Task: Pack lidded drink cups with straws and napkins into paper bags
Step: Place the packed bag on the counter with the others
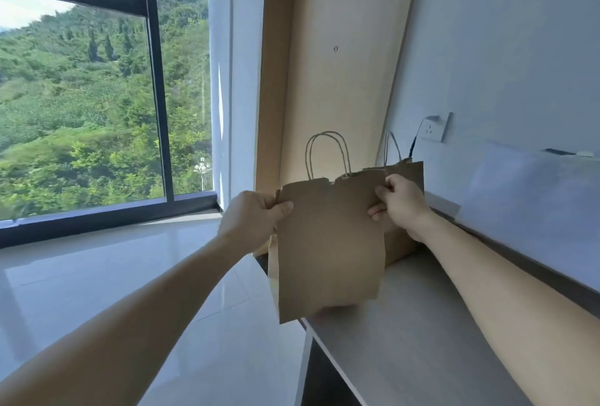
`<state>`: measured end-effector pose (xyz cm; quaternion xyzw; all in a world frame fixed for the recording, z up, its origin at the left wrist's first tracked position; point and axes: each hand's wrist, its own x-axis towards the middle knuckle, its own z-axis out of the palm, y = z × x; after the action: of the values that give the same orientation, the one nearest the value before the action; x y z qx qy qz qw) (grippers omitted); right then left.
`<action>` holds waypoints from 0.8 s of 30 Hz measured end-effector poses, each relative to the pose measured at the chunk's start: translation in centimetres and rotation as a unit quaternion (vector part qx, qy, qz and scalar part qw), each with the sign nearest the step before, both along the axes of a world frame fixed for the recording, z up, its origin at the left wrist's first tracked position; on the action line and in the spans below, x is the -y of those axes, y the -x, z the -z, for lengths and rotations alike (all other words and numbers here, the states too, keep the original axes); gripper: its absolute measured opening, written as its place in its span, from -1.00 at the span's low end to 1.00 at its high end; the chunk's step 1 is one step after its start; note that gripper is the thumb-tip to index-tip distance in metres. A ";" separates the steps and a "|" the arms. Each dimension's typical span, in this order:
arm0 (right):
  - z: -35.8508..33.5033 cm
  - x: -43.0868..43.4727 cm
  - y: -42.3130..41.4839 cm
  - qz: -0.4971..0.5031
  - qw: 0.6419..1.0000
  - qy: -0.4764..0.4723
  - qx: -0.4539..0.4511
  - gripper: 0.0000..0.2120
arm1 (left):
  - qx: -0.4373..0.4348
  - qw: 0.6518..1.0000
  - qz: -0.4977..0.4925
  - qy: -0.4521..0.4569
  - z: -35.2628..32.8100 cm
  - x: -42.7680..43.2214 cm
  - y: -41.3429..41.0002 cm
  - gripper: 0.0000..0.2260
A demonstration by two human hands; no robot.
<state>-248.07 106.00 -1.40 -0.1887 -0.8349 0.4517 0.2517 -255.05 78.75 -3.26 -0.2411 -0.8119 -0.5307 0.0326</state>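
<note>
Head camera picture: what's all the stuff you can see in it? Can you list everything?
held paper bag: one, brown, held up in the air over the counter's left end
second paper bag: one, brown, standing on the counter behind the first
counter: one, pale grey, along the right wall
wooden panel: one, light tan, behind the bags
wall socket: one, white, on the right wall, with a plug in it
window: one, dark frame, on the left, green hillside outside
floor: shiny white, lower left
cups, straws, napkins: none in view
left hand: grips the held bag's top left edge
right hand: pinches its top right edge
</note>
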 end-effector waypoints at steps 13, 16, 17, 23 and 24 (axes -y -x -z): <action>1.9 -2.8 9.6 0.043 0.996 -0.069 -0.037 -0.82 | -0.081 0.993 -0.035 0.080 1.5 -3.6 5.3 -0.75; 2.6 -3.9 9.6 0.072 0.992 -0.088 -0.063 -0.82 | -0.078 0.993 -0.026 0.079 1.7 -4.9 5.5 -0.76; 2.7 -4.2 9.6 0.075 0.990 -0.095 -0.068 -0.80 | -0.079 0.994 -0.024 0.074 1.8 -5.3 5.5 -0.77; 2.4 -5.1 8.8 0.084 0.986 -0.104 -0.099 -0.80 | -0.086 0.993 -0.019 0.080 2.1 -6.3 5.6 -0.78; 2.5 -5.0 8.6 0.080 0.986 -0.105 -0.097 -0.79 | -0.089 0.992 -0.018 0.087 2.2 -6.3 5.6 -0.78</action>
<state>-256.62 111.05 -3.85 -0.1824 -0.8315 0.3558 0.3857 -260.65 85.05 -5.42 -0.2743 -0.8532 -0.4337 0.0933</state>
